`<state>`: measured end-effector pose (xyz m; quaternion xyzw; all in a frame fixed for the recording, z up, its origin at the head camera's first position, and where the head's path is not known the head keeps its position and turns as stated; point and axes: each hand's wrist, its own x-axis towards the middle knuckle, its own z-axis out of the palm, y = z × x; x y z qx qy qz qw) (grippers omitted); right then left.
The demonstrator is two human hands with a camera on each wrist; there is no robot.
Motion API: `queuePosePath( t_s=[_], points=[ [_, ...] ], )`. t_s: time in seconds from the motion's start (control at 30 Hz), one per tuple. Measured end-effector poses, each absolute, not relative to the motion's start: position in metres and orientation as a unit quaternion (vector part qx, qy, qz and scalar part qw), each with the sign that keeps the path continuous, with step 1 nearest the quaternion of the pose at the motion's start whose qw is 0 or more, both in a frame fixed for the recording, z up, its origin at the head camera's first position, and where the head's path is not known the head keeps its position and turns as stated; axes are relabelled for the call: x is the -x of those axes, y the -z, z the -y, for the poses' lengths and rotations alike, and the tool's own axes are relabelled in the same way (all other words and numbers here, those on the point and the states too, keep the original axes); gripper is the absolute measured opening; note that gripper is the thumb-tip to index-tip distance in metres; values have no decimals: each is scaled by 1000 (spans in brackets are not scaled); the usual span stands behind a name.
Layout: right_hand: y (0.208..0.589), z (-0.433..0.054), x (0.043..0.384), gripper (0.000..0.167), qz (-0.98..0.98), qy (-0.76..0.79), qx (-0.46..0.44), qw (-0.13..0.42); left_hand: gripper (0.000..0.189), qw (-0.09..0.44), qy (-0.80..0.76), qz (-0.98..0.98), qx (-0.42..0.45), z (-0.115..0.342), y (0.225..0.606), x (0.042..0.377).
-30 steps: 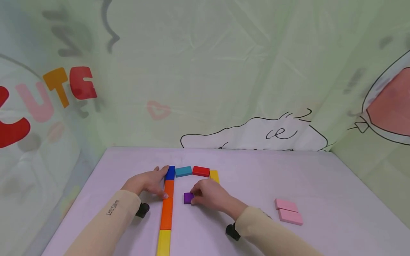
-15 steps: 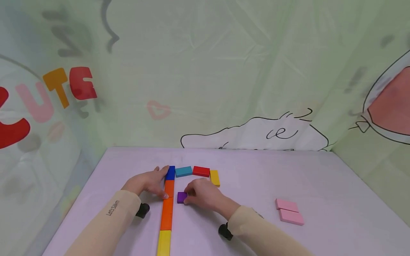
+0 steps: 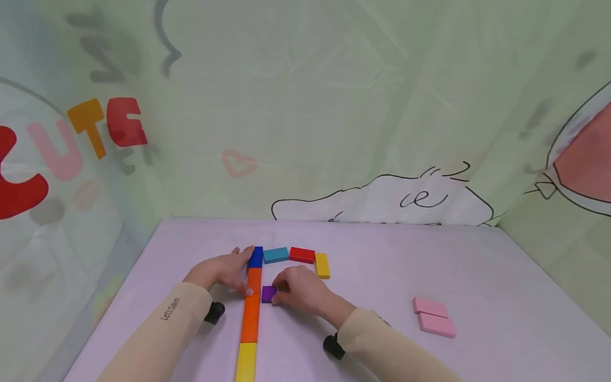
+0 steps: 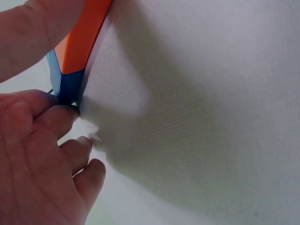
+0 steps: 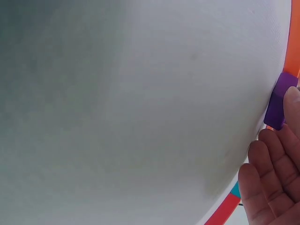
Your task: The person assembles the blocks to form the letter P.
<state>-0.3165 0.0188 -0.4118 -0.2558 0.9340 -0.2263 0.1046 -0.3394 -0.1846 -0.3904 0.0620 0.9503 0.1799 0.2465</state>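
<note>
A straight row of flat blocks runs toward me: a blue block (image 3: 256,257), two orange blocks (image 3: 251,319) and a yellow block (image 3: 246,361). Along its left side lies my left hand (image 3: 220,271), fingertips against the blue block and thumb at the orange ones. My right hand (image 3: 302,289) pinches a purple block (image 3: 268,294) between thumb and fingers. That purple block sits right beside the row's right side, level with the orange blocks; in the right wrist view it is close against orange. Part of it is hidden behind the fingertips.
From the blue block's far end, a teal block (image 3: 276,255), a red block (image 3: 302,255) and a second yellow block (image 3: 322,265) curve rightward. Two pink blocks (image 3: 435,322) lie together at the right of the table (image 3: 382,265). Printed cloth walls (image 3: 334,106) enclose the table.
My right hand has slid the purple block leftward, up beside the orange blocks. The left hand keeps its place on the row.
</note>
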Motion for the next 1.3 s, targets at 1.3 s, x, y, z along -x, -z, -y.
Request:
queuePosePath(
  t_s=[1.3],
  points=[
    [411, -18, 316, 35, -931, 214, 271, 115, 104, 246, -180, -951, -60, 184, 389, 338]
  ],
)
